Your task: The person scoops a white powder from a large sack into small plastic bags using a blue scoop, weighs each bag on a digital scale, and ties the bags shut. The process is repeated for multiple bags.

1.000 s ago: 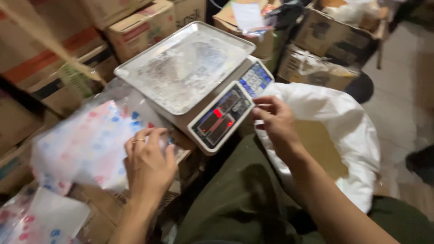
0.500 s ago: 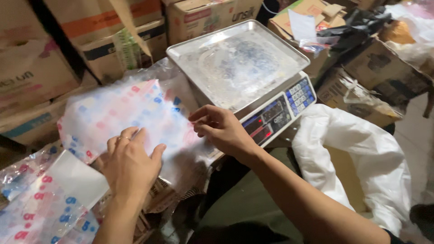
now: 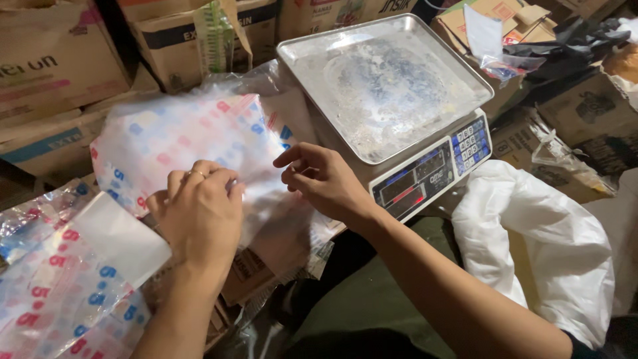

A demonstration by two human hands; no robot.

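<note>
A stack of clear plastic bags printed with red and blue marks lies on cardboard boxes left of a digital scale. My left hand rests on the stack's near edge, fingers curled and pinching the plastic. Just to its right, my right hand hovers at the bags' edge with the fingers apart and bent, the fingertips touching or nearly touching the plastic. The scale's steel pan holds nothing.
A second pile of printed bags lies at the lower left. A large white sack stands open at the right. Cardboard boxes crowd the back and sides, with black bags on those at the far right.
My right hand left the scale's keypad and came across to the printed bags. My left hand slid to the stack's near edge and curled onto the plastic. The view shifted left.
</note>
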